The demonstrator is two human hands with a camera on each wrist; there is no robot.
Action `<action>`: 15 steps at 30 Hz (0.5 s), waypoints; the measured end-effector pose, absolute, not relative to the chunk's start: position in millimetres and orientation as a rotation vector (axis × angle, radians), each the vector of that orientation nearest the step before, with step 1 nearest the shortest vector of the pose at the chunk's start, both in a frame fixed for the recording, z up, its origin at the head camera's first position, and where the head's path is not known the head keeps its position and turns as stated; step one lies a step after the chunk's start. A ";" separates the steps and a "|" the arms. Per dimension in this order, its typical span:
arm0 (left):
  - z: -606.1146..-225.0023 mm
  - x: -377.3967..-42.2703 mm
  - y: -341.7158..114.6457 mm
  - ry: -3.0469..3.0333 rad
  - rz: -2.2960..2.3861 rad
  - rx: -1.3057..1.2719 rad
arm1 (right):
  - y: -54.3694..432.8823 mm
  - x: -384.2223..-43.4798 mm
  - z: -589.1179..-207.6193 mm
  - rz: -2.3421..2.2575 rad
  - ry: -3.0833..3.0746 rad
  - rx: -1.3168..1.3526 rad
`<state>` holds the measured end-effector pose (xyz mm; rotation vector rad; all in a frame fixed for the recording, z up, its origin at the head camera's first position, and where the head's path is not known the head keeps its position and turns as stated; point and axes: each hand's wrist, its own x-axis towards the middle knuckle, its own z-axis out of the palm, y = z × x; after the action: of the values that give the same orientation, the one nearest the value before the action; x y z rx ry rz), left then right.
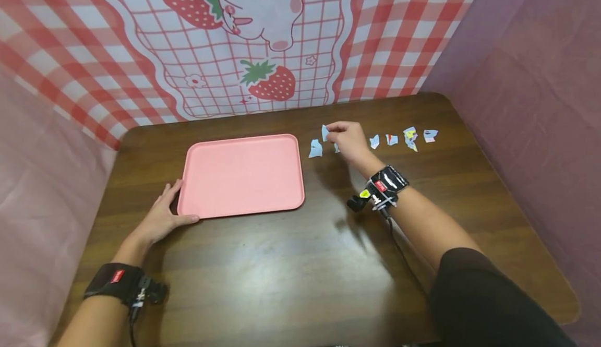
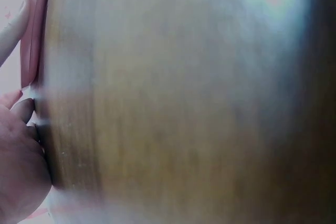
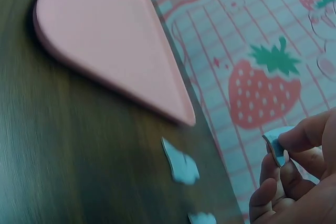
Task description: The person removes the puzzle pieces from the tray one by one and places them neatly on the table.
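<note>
My right hand (image 1: 348, 141) pinches a small light-blue, jagged, paper-like piece (image 1: 325, 132) between thumb and fingers, raised a little above the table. In the right wrist view, the held piece (image 3: 277, 145) shows a thin brown edge. Just left of that hand lies another light-blue piece (image 1: 315, 148), and one more piece (image 1: 337, 148) is partly hidden under the hand. A pink rectangular tray (image 1: 241, 177) lies flat left of the pieces. My left hand (image 1: 161, 214) rests at its near left corner, thumb along the front rim and extended fingers against the left side.
Right of my right hand, several jagged pieces lie in a row: a bluish one (image 1: 374, 141), one with red (image 1: 392, 139), one with yellow (image 1: 410, 135) and a blue-pink one (image 1: 430, 135). The brown wooden table (image 1: 263, 274) meets a strawberry-print curtain (image 1: 277, 83) behind.
</note>
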<state>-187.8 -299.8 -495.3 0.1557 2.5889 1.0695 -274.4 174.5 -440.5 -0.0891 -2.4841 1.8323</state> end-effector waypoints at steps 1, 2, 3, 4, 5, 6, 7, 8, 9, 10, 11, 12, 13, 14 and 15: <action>-496.1 -187.7 -299.7 2.592 1.074 0.160 | 181.1 -275.3 -440.7 1.806 -2.501 -0.097; -496.9 -187.4 -299.8 2.596 1.079 0.163 | 187.4 -275.5 -440.1 1.783 -2.517 -0.106; -497.3 -187.0 -300.0 2.598 1.080 0.163 | 193.3 -275.7 -439.7 1.763 -2.531 -0.113; -497.5 -186.7 -300.1 2.601 1.080 0.163 | 199.3 -276.2 -439.8 1.751 -2.543 -0.121; -497.5 -186.5 -300.2 2.602 1.080 0.162 | 205.3 -276.8 -440.3 1.742 -2.551 -0.129; -497.3 -186.4 -300.1 2.603 1.079 0.162 | 211.2 -277.3 -440.8 1.722 -2.564 -0.134; -496.8 -186.4 -300.0 2.604 1.076 0.162 | 216.8 -277.4 -441.3 1.711 -2.573 -0.141; -496.1 -186.5 -299.7 2.605 1.070 0.162 | 222.1 -277.3 -441.7 1.698 -2.583 -0.143; -495.3 -186.8 -299.5 2.606 1.066 0.163 | 227.4 -277.7 -442.6 1.669 -2.598 -0.141; -495.1 -187.5 -299.4 2.606 1.063 0.166 | 232.9 -277.9 -443.6 1.650 -2.609 -0.143; -494.9 -188.1 -299.2 2.605 1.063 0.168 | 237.8 -277.7 -444.2 1.630 -2.614 -0.140; -494.8 -188.6 -299.0 2.605 1.063 0.171 | 242.5 -277.6 -444.8 1.615 -2.617 -0.138; -495.1 -188.2 -299.5 2.606 1.062 0.173 | 245.7 -277.5 -445.4 1.603 -2.621 -0.134; -495.6 -187.9 -300.3 2.607 1.062 0.175 | 248.7 -277.4 -445.8 1.597 -2.624 -0.128; -496.1 -187.3 -301.1 2.606 1.066 0.173 | 251.5 -277.2 -446.3 1.589 -2.628 -0.125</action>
<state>-187.3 -301.1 -496.1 0.1733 2.6059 1.0661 -277.2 251.5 -446.3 -0.1250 -2.6283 1.5893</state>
